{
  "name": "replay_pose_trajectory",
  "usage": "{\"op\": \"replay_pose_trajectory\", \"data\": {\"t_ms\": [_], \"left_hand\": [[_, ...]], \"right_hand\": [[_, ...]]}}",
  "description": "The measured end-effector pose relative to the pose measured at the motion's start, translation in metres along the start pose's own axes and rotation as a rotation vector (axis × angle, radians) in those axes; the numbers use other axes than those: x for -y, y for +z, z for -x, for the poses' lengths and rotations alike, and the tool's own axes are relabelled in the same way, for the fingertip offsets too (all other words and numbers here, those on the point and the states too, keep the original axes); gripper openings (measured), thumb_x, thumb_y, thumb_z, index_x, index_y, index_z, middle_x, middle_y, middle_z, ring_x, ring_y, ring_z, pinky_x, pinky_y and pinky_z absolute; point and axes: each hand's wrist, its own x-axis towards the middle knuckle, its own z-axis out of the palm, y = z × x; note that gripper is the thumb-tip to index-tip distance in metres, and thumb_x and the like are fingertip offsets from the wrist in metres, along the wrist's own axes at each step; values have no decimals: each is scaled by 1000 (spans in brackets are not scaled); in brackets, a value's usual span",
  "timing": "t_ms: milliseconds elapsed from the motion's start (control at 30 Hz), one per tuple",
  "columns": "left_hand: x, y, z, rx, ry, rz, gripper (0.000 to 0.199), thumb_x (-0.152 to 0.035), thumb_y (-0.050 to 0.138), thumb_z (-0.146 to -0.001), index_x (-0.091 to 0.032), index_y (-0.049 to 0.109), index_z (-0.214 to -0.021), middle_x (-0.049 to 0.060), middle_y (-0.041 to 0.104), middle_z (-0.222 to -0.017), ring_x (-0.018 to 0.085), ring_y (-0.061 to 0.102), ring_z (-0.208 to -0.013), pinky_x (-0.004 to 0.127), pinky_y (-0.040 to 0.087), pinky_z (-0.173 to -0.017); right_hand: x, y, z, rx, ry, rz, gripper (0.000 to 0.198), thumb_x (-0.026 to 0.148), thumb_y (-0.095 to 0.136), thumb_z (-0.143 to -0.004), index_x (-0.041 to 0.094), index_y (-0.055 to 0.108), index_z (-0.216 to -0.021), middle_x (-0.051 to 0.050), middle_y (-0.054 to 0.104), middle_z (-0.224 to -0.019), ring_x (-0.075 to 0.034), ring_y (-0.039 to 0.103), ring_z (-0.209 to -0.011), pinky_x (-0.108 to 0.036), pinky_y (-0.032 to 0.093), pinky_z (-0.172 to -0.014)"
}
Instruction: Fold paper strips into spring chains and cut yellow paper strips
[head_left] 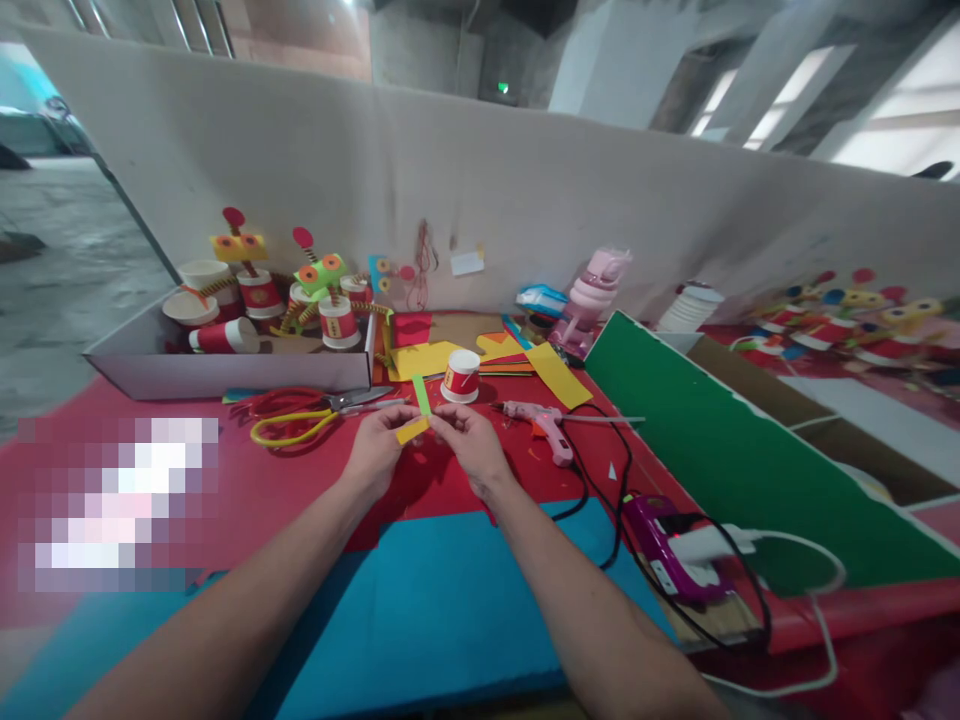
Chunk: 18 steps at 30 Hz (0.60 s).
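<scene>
Over the red table, my left hand [377,447] pinches a small yellow paper strip [412,430]. Close beside it, my right hand [474,440] has its fingers closed at a green paper strip [421,394], which points away from me and meets the yellow one. Whether the strips are joined cannot be made out. Just beyond my hands stands an upside-down red and white paper cup [461,376]. A pink hot glue gun [546,422] with a glue stick in its back lies right of my right hand. Yellow-handled scissors [300,428] lie left of my left hand.
At the left is a white box [240,375] of paper-cup figures. Yellow paper [559,375] and coloured scraps lie behind the cup. A green board [720,440] borders the right side, near a purple power strip [667,545] with loose cables. Blue sheet [442,600] covers the front.
</scene>
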Motion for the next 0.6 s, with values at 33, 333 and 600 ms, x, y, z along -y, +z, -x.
{"op": "replay_pose_trajectory", "data": {"t_ms": [33,333,600], "left_hand": [[1,0,0,0,-11,10,24,-24,80,-56,-12,68,-73,1,61,-56,9,50,-50,21,39,-51],[2,1,-3,13,0,96,23,-18,76,-57,-13,71,-80,1,64,-64,10,54,-58,22,42,-58],[-1,7,3,19,0,87,28,-24,79,-60,-14,63,-81,-1,62,-65,9,52,-57,21,41,-57]], "right_hand": [[0,0,0,-6,-14,25,29,37,75,-64,17,68,-83,-1,68,-77,-13,60,-71,-27,47,-70],[-3,-4,-3,-96,-119,118,24,37,69,-70,17,69,-84,-1,68,-75,-15,60,-68,-27,48,-66],[-5,2,-2,-102,-75,0,21,35,72,-67,17,68,-79,1,65,-68,-13,58,-63,-25,47,-64]]}}
